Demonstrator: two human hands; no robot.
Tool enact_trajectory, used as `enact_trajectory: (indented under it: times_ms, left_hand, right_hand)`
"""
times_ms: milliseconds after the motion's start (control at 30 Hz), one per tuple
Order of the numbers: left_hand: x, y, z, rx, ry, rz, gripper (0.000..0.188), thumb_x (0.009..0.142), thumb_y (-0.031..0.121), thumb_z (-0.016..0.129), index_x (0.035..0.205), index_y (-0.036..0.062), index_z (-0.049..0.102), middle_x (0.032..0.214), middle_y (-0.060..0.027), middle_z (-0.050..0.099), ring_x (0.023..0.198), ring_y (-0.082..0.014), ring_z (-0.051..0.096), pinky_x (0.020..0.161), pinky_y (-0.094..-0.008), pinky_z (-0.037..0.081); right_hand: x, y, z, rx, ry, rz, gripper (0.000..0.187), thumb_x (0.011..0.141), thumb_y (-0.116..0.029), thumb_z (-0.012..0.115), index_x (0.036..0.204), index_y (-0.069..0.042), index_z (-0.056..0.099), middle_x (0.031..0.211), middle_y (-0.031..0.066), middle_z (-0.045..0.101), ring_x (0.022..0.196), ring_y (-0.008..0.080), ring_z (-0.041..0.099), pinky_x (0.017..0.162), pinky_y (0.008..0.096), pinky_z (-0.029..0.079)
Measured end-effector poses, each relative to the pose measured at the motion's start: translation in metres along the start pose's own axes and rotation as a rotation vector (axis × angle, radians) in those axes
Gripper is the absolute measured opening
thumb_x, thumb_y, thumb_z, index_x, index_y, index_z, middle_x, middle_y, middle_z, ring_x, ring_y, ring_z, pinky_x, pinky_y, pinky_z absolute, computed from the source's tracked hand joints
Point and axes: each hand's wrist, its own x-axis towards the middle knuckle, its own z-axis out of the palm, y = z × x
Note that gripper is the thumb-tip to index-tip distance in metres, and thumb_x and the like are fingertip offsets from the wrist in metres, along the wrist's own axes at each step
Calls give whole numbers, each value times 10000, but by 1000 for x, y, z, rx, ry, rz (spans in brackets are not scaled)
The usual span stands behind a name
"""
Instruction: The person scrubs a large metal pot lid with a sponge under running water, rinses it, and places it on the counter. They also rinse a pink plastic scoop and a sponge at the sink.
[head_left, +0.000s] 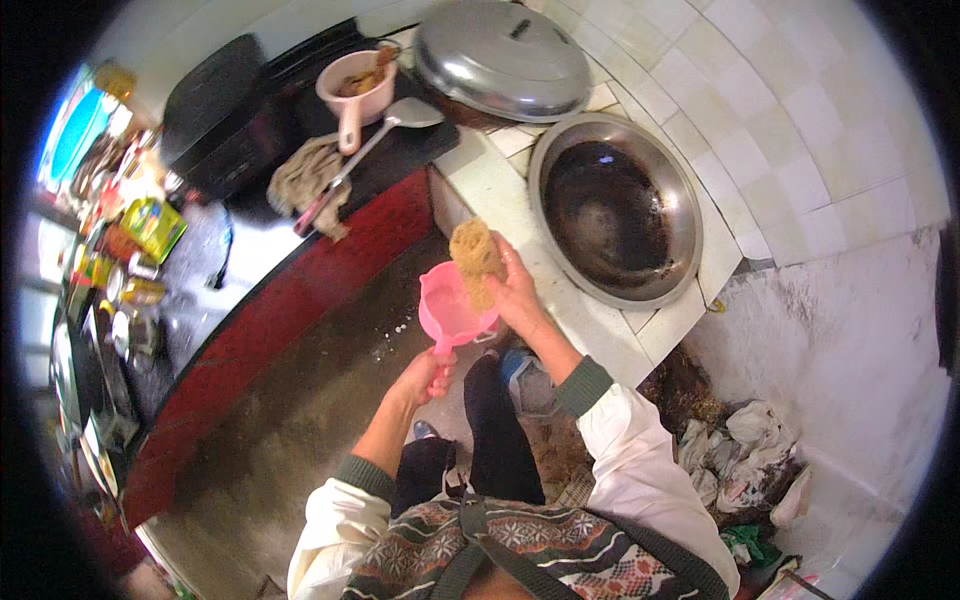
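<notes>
Above the floor (290, 400), between red panel (300, 270) and tiled ledge (650, 345): two hands, both occupied.

Item: pink dipper (432, 302). Left hand (425, 378) closed around its handle, a grip that probably keeps the bowl level and its mouth clear. Contents, if any: cannot tell.

Item: brown scrubber (472, 250), rough and fibrous. Right hand (515, 290) gripping it from the side, lower end over the dipper's mouth (touching the rim or not, cannot tell); likely held so that drips or crumbs land in the bowl.

Item: wide metal wok (610, 225), sunk in the ledge, presumably for steadiness; bare inside, darkened. Its lid (500, 60) lies beyond, apparently put aside to leave the mouth open.

Item: spatula (405, 115), handle end over the folded cloth (310, 180), near the black counter's front edge.

Edges and room: the ledge's near edge runs close by the right forearm; the wok's rim stands just past the right hand. Open air to the left of the dipper, as far as the red panel; tiled wall (800, 150) bounds the far side of the wok.
</notes>
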Motion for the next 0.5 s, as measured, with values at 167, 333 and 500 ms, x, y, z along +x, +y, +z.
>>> enact_trajectory:
  times_ms: [167, 333, 500]
  left_hand:
    - [-52, -13, -22, 15, -35, 54, 171, 895, 80, 541, 995, 148, 420, 620, 30, 415, 397, -56, 306, 319, -221, 213]
    - [-83, -26, -46, -91, 7, 84, 143, 901, 123, 575, 953, 150, 444, 629, 39, 416, 404, -51, 296, 321, -204, 187]
    - [-74, -24, -32, 20, 63, 110, 145, 904, 129, 581, 994, 140, 468, 607, 45, 408, 399, -41, 290, 316, -202, 189]
  right_hand:
    - [-22, -66, 39, 78, -29, 58, 666, 829, 68, 534, 1453, -24, 323, 1353, 92, 493, 1241, 190, 494, 1056, 321, 391]
    - [-17, -100, 72, 548, -132, 138, 609, 802, 48, 577, 1381, -41, 413, 1255, 78, 554, 1147, 201, 561, 989, 336, 457]
    - [-10, 80, 72, -208, 85, 164, 599, 799, 82, 554, 1376, -30, 440, 1262, 119, 576, 1135, 222, 578, 973, 347, 459]
